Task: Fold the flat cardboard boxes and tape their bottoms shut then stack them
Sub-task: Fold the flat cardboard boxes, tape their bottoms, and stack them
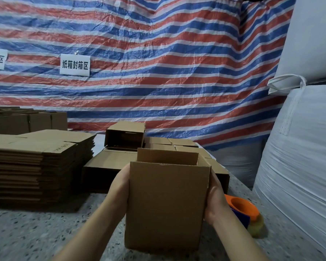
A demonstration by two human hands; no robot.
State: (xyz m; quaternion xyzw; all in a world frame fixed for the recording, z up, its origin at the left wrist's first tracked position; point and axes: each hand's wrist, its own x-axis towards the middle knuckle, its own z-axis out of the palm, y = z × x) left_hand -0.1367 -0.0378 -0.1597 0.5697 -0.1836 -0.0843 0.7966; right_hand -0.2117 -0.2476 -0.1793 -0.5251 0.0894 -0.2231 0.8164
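At the bench's near edge, one open-topped box stands upright, left hand and right hand gripping its sides. One flat stack left; one tape dispenser right.

A big striped sheet of red, blue and white hung behind the speckled grey table. Two white paper signs were stuck on it. Huge white sacks stood by the table's right edge.
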